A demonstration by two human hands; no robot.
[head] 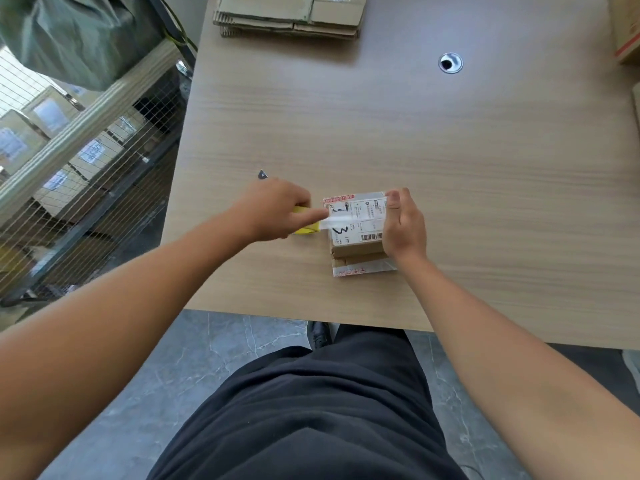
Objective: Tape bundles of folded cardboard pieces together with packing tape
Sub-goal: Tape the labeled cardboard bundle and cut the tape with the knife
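Brown folded-cardboard bundle (356, 251), white-labelled, at pale wooden desk's (450, 150) 6 o'clock; right hand (403, 226) grips its 3 o'clock side as anchor; left hand (273, 209), at 9 o'clock, clasps yellow packing-tape roll (308, 228), tensioning clear strip (341, 220).

I see light wood table (450, 168): cardboard bundle (356, 249) near front edge, flattened cardboard stack (291, 15) at far edge, cable grommet (450, 63) far right, small dark scrap (262, 174) left.

We count on one table (381, 133):
- two hands: one left hand (277, 209), one right hand (403, 225)
- one yellow tape roll (306, 221)
- one small cardboard bundle (356, 249)
- one shipping label (360, 216)
- one stack of flattened cardboard (291, 15)
- one cable grommet (450, 63)
- one dark scrap (262, 174)
- one box (628, 32), partly out of view
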